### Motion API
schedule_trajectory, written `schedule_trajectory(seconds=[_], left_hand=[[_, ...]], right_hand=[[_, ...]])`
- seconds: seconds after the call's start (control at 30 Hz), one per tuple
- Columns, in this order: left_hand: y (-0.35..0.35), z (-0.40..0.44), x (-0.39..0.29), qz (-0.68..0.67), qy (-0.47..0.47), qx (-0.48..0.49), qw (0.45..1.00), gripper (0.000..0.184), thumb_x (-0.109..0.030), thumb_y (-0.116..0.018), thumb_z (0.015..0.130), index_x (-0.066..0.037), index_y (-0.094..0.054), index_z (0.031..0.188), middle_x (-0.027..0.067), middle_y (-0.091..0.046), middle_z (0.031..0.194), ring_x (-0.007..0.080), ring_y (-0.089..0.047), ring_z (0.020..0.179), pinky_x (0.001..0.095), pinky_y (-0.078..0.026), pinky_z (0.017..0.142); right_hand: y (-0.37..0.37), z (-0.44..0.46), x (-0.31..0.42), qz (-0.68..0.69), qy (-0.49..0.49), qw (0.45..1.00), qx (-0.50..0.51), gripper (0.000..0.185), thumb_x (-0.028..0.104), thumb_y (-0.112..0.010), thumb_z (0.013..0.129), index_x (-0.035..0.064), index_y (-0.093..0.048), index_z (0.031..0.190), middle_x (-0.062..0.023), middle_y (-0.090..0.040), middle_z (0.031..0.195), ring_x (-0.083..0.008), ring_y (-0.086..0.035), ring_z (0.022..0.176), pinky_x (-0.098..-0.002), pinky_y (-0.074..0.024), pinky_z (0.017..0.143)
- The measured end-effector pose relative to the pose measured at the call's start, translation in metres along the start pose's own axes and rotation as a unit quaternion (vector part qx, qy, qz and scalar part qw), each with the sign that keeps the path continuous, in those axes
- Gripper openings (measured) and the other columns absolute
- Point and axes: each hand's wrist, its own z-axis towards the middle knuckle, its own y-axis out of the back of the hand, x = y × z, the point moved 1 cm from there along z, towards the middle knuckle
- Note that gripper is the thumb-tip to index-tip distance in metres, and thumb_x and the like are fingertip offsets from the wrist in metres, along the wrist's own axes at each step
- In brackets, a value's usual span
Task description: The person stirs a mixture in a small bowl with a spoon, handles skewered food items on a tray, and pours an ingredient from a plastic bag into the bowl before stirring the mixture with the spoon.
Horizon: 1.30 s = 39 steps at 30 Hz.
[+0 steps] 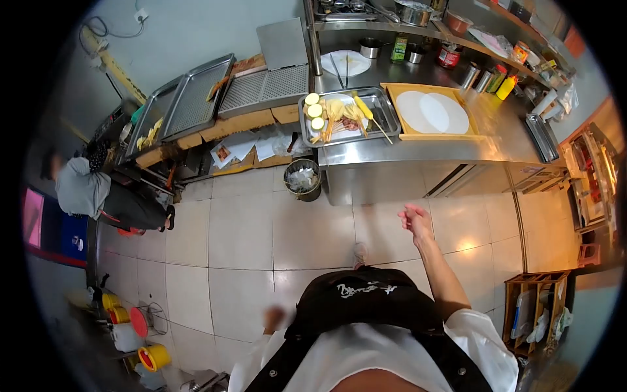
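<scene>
My right hand (pixel 415 221) hangs over the tiled floor in front of the steel counter (pixel 405 153). Its fingers are loosely bent and a little apart, and nothing shows in them. Low beside my apron, my left hand (pixel 275 318) is smeared, so its fingers cannot be made out. On the counter, beyond my reach, a metal tray (pixel 386 110) bears skewered food, pale round slices (pixel 315 111) and a yellow corn-like skewer (pixel 363 108). To its right lies a wooden board (pixel 471 98) with two overlapping white round sheets (pixel 418 110). Neither hand touches these things.
A bin (pixel 302 180) stands at the counter's left end. Perforated metal trays (pixel 264 88) line the back left. Another person (pixel 88 186) is at the far left. A wooden rack (pixel 537 307) stands right; yellow buckets (pixel 154 357) sit lower left. Sauce bottles (pixel 507 87) stand on the counter.
</scene>
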Motion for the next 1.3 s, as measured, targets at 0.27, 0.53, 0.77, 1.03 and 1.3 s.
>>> schedule_trajectory(seconds=[0.27,0.53,0.77,1.03,1.3], left_hand=[[0.037,0.13,-0.036,-0.145,0.151,0.133,0.969,0.018,-0.024,-0.062,0.08,-0.007,-0.06,0.085,0.0076,-0.063,0.076,0.0217,-0.064,0.074,0.0344,-0.051,0.061],[0.023,0.137,-0.056,-0.487,0.312,-0.014,0.816,0.018,-0.021,-0.061,0.08,-0.008,-0.058,0.092,0.0091,-0.057,0.089,0.0262,-0.056,0.085,0.0408,-0.044,0.074],[0.036,0.119,-0.045,-0.037,0.152,0.128,0.979,0.018,-0.02,-0.06,0.081,-0.005,-0.057,0.091,0.0112,-0.059,0.088,0.0273,-0.058,0.083,0.0401,-0.047,0.071],[0.048,0.208,0.033,-0.623,0.402,0.027,0.67,0.017,-0.017,-0.058,0.083,-0.002,-0.055,0.09,0.0135,-0.059,0.086,0.0293,-0.06,0.08,0.0402,-0.049,0.068],[0.102,0.308,0.037,-0.735,0.522,-0.032,0.431,0.016,-0.01,-0.058,0.081,-0.002,-0.054,0.094,0.0113,-0.059,0.082,0.0259,-0.061,0.072,0.0329,-0.051,0.059]], right_hand=[[-0.137,0.133,0.095,-0.235,0.159,0.945,0.16,0.022,0.016,-0.057,0.086,0.0034,-0.06,0.103,-0.0085,-0.065,0.08,-0.0147,-0.06,0.066,-0.0285,-0.048,0.058],[-0.293,0.199,0.125,-0.621,0.209,0.752,0.077,0.045,0.044,-0.057,0.082,0.0019,-0.067,0.091,-0.0199,-0.066,0.096,-0.0321,-0.062,0.095,-0.044,-0.048,0.079],[-0.28,0.268,0.096,-0.459,0.054,0.875,0.14,0.028,0.029,-0.062,0.075,0.0028,-0.066,0.082,-0.0111,-0.064,0.071,-0.0197,-0.061,0.061,-0.035,-0.0463,0.053],[-0.226,0.24,0.136,-0.143,-0.004,0.965,0.22,0.014,0.011,-0.058,0.082,0.0057,-0.055,0.069,-0.0008,-0.05,0.054,-0.0066,-0.036,0.038,-0.0236,-0.0247,0.033],[-0.225,0.268,0.102,-0.382,0.221,0.892,0.092,0.014,0.018,-0.06,0.081,0.0046,-0.057,0.078,-0.0065,-0.062,0.065,-0.0173,-0.058,0.056,-0.0305,-0.0456,0.053]])
